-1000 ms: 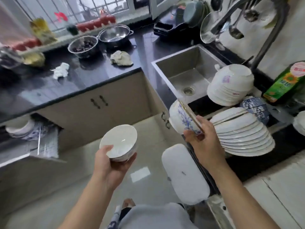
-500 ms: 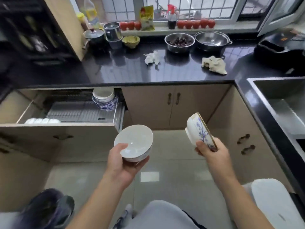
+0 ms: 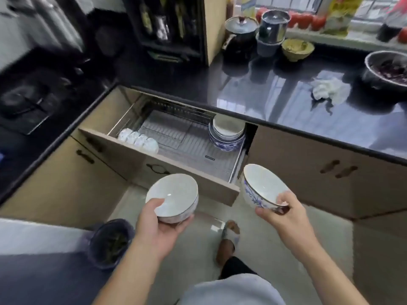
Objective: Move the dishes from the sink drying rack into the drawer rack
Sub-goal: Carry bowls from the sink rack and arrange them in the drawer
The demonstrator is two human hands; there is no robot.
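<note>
White bowl (image 3: 172,195): I hold it upright in my left hand (image 3: 157,230), thumb over the near rim, fingers curled under its base; it hangs above the floor, just in front of the open drawer.
Blue-patterned bowl (image 3: 262,187): my right hand (image 3: 284,216) pinches its near rim, thumb inside, fingers outside; the bowl tilts with its mouth turned toward me, beside the drawer's right front corner.
My grip: both hands closed on a bowl each, the two bowls apart from one another.
Drawer rack (image 3: 176,137): pulled out under the counter (image 3: 275,95); wire grid inside.
Stacked bowls (image 3: 226,135): at the rack's right rear corner, blue-patterned ones below, white on top.
Small white cups (image 3: 138,139): a row along the rack's front left.
Counter: dark and glossy, carrying a crumpled white cloth (image 3: 328,91), a steel bowl (image 3: 385,69) of dark contents, a lidded pot (image 3: 240,34).
Floor (image 3: 253,245): pale tile, my foot on it.
</note>
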